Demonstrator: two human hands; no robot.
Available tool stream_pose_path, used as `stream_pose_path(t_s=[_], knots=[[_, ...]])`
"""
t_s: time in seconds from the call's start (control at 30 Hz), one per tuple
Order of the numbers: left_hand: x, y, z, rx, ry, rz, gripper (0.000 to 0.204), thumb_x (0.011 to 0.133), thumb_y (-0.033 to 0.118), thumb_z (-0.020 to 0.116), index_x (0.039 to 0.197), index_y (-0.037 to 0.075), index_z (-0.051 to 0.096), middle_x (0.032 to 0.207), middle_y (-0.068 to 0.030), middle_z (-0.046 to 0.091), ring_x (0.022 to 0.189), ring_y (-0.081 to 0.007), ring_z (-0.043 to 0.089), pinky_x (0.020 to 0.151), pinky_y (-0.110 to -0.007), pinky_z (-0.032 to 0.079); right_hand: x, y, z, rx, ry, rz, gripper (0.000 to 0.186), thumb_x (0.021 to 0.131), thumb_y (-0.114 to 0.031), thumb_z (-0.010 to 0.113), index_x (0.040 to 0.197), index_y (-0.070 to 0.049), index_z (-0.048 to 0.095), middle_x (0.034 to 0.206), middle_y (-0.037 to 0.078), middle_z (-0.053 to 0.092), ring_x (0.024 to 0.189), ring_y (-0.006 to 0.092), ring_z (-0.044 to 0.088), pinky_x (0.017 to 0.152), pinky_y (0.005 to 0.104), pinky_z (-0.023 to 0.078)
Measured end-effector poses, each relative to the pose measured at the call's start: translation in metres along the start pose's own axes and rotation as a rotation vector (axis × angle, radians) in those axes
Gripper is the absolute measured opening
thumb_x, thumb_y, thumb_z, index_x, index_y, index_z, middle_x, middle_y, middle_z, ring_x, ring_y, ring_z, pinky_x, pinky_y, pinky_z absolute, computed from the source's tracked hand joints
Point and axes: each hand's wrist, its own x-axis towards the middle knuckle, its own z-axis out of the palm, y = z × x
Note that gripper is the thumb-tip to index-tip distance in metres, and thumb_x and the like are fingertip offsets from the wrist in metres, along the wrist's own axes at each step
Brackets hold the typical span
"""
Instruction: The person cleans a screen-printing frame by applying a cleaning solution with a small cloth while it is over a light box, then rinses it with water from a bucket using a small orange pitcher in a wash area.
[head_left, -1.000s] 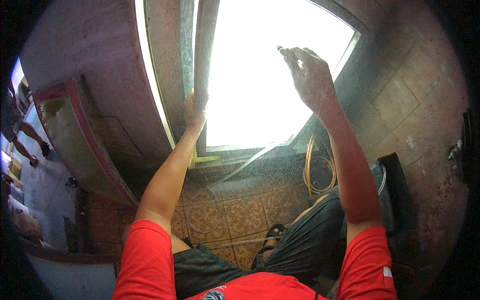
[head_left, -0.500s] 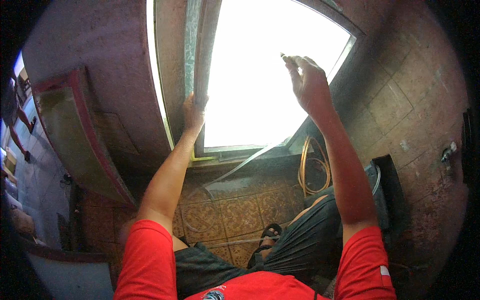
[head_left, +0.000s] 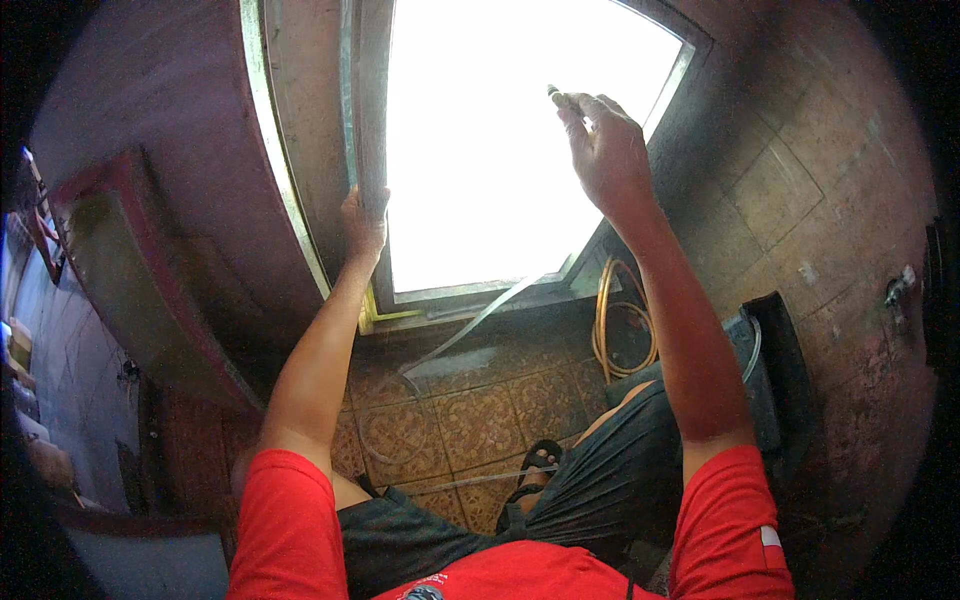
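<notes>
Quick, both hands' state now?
Left hand: closed on a long, straight grey-brown bar.
Right hand: pinched shut on a small, dark-tipped object, kind unclear.

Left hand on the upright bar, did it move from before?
No, it seems: the left hand is on about the same spot of the upright bar, above the lower left corner of the frame.
</notes>
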Motion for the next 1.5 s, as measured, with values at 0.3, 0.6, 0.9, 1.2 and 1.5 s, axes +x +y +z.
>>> stream_pose_path(t_s=[0.3,0.6,0.9,1.2,1.5], knots=[[0.003,-0.015,-0.006,0.208,0.000,0.083,0.044,0.086,0.044,0.061,0.079,0.002,0.054,0.064,-0.0052,0.051,0.060,-0.0158,0.049,0.057,-0.034,0.042,0.001,-0.007,0.011,0.086,-0.125,-0.061,0.026,0.093,-0.018,0.050,0.105,0.001,0.063,0.097,0.017,0.065,0.091,0.0266,0.063,0.082,0.0362,0.050],[0.005,-0.021,-0.004,0.050,-0.046,-0.104,0.051,0.083,0.054,0.061,0.076,0.004,0.052,0.063,0.0000,0.050,0.060,-0.0103,0.049,0.054,-0.031,0.042,-0.005,-0.030,0.028,-0.065,-0.299,-0.209,0.025,0.093,-0.017,0.049,0.106,0.000,0.063,0.096,0.016,0.066,0.088,0.0248,0.065,0.082,0.0376,0.051],[0.011,-0.032,-0.006,0.094,-0.061,-0.084,0.052,0.084,0.054,0.058,0.077,0.003,0.053,0.062,-0.0011,0.051,0.059,-0.0123,0.052,0.052,-0.030,0.043,-0.029,-0.024,0.058,0.009,-0.316,-0.230,0.023,0.092,-0.014,0.051,0.105,0.001,0.063,0.094,0.017,0.066,0.082,0.0240,0.066,0.077,0.0346,0.051],[0.005,0.001,-0.003,0.092,-0.062,-0.117,0.035,0.087,0.038,0.059,0.083,0.003,0.058,0.066,-0.0039,0.056,0.063,-0.0134,0.057,0.057,-0.031,0.046,-0.057,0.009,0.101,-0.175,-0.466,-0.318,0.023,0.091,-0.014,0.051,0.105,0.001,0.063,0.099,0.019,0.064,0.089,0.0310,0.064,0.080,0.0367,0.050],[0.007,0.005,-0.002,-0.004,-0.049,-0.254,0.029,0.086,0.032,0.060,0.081,0.003,0.057,0.067,-0.0032,0.058,0.064,-0.0116,0.057,0.056,-0.029,0.046,-0.078,0.012,0.114,-0.064,-0.508,-0.225,0.027,0.092,-0.017,0.047,0.106,0.000,0.062,0.097,0.019,0.064,0.088,0.0345,0.062,0.079,0.0418,0.048]])
